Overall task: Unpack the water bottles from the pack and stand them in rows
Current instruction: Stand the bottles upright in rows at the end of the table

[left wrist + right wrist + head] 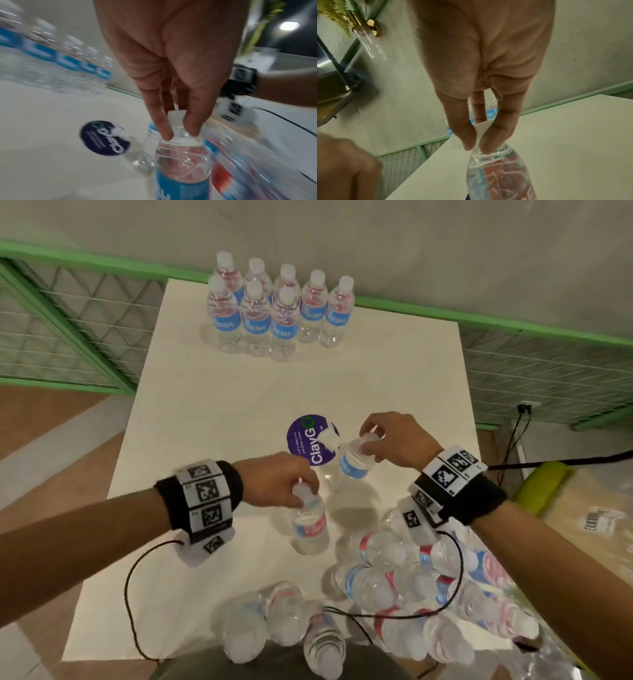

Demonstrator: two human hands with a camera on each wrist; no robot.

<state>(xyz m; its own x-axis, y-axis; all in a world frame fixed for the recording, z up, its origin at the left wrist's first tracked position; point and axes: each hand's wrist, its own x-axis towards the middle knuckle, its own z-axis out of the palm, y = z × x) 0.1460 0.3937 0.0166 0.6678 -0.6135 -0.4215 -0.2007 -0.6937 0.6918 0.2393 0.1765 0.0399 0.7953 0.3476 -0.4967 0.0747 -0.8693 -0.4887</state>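
Observation:
Each hand carries a clear water bottle with a blue label by its white cap. My left hand [291,484] [178,121] pinches the cap of one bottle [310,525] [181,159] above the near middle of the white table [205,422]. My right hand [373,440] [475,142] pinches the neck of a second bottle [354,462] [500,173], tilted over the purple sticker [310,440]. Several bottles [274,313] stand in two rows at the table's far edge. A heap of bottles [394,594] lies at the near right.
A green mesh fence [68,320] and grey wall run behind the table. Black cables [137,594] hang from both wrist bands. A yellow-green object [544,484] and cardboard sit to the right. Bare tabletop lies between the standing rows and the sticker.

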